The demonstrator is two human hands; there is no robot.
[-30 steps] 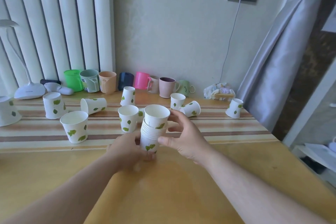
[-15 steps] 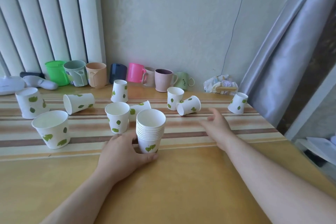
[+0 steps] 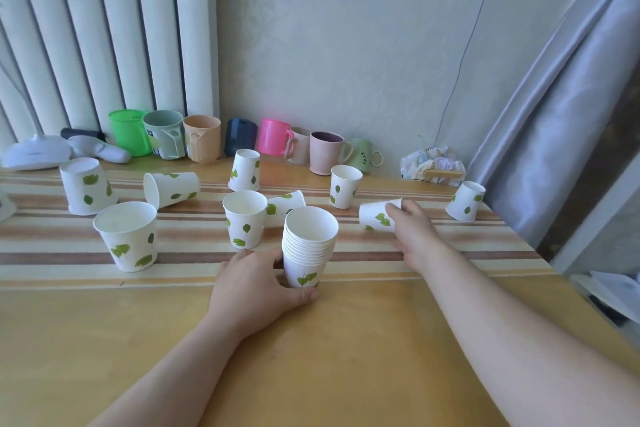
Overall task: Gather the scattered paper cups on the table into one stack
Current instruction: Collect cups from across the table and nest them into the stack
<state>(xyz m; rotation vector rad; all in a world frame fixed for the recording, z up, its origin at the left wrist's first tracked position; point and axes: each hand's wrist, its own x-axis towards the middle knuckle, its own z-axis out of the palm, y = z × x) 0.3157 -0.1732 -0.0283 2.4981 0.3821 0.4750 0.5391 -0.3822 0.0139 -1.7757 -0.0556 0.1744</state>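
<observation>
The left hand (image 3: 256, 282) wraps around the base of the stack (image 3: 309, 246), which stands upright on the table (image 3: 346, 357). The right hand (image 3: 414, 230) closes on a tipped cup (image 3: 375, 217) – lying on its side – further right; other cups stand scattered behind.

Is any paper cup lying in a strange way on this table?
Yes. Three cups lie tipped on their sides: one at back left, one behind the stack, and one under the right hand. Several others stand upside down.
</observation>
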